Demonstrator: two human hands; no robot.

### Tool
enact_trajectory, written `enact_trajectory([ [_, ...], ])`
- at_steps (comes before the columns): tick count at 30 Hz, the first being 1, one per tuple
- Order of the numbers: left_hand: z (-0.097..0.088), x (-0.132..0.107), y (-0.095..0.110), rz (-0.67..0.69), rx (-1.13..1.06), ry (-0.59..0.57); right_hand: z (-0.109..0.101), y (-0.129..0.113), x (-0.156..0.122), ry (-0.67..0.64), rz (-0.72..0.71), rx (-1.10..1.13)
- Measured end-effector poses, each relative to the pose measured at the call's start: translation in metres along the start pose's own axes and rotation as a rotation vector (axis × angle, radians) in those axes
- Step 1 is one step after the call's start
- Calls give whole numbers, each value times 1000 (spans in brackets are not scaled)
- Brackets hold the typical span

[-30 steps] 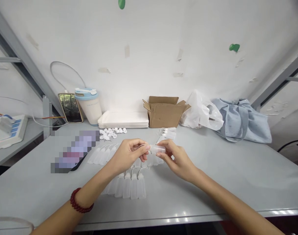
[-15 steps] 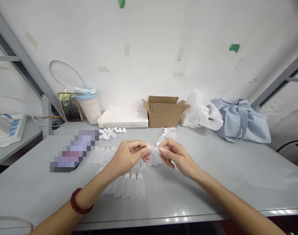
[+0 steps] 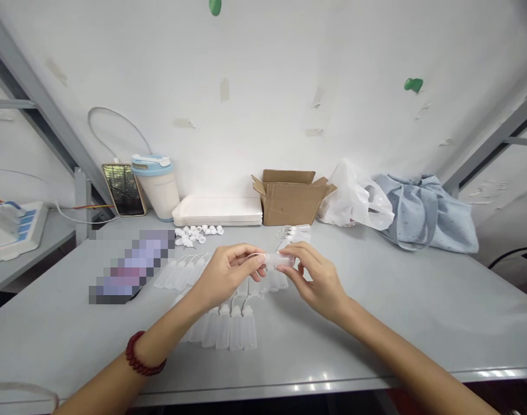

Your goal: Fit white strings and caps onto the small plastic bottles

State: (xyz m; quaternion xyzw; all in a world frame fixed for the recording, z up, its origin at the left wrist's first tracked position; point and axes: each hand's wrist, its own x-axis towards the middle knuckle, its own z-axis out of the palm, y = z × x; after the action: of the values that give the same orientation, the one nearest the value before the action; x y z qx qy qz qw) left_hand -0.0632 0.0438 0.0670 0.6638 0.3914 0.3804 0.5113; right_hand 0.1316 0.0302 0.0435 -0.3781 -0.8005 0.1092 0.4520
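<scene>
A small translucent plastic squeeze bottle [image 3: 279, 260] lies sideways between my hands, above the table. My left hand [image 3: 231, 274] pinches its white cap end, where a thin white strap curves up. The fingers of my right hand [image 3: 319, 278] close round the bottle's base end, thumb below and fingertips above. Under and in front of my hands are rows of similar bottles [image 3: 222, 331] with strapped white caps, partly hidden by my left arm. More bottles [image 3: 179, 272] lie left of my left hand, and a few bottles [image 3: 300, 233] lie behind my right hand.
Loose white caps [image 3: 198, 235] are piled before a stack of white trays [image 3: 220, 210]. Along the wall stand a phone [image 3: 124, 190], a blue-lidded cup [image 3: 157, 184], an open cardboard box [image 3: 293, 202], a plastic bag [image 3: 354, 199] and a blue cloth bag [image 3: 428, 213]. A blurred-out item [image 3: 134, 268] lies left.
My right hand has shifted its grip, its fingers now opened wider round the bottle's base end. More of the bottle's body shows. My left hand has stayed nearly in place.
</scene>
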Motion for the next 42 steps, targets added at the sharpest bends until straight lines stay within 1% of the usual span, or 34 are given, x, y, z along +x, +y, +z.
enact_trajectory([
  [2,-1,1,-1,-34,-34,-45,1,2,-1,22,-75,-51],
  [5,-2,2,-1,-100,-76,-101,2,4,-2,34,-105,-89],
  [8,-2,1,-2,-139,-84,-121,3,4,-2,38,-139,-117],
  [11,-2,1,-1,-138,-54,-133,3,6,-2,31,-209,-156],
  [13,-1,0,0,-114,-15,-132,3,7,-2,15,-251,-193],
  [15,1,-2,2,-78,38,-120,1,7,-1,-18,-260,-219],
  [18,4,-5,2,-7,144,-79,-2,7,0,-70,-220,-194],
  [20,5,-7,-1,89,271,-37,-5,5,2,-88,-174,-135],
  [23,7,-7,-7,297,491,26,-9,3,4,-124,-82,-51],
  [25,7,-7,-10,395,548,69,-10,1,5,-135,-38,-22],
  [26,7,-6,-10,408,541,83,-10,1,5,-130,-32,-14],
  [27,7,-6,-10,391,516,86,-9,1,5,-115,-40,-11],
  [29,5,-5,-8,289,438,52,-7,2,3,-72,-91,-21],
  [32,3,-4,-5,88,337,-58,-2,5,1,1,-215,-86],
  [34,1,-4,-3,-2,295,-127,1,8,0,24,-274,-134],
  [37,2,-3,-1,-46,222,-166,4,9,-1,11,-278,-164],
  [42,7,-4,1,-59,203,-132,4,10,-1,-15,-245,-202],
])
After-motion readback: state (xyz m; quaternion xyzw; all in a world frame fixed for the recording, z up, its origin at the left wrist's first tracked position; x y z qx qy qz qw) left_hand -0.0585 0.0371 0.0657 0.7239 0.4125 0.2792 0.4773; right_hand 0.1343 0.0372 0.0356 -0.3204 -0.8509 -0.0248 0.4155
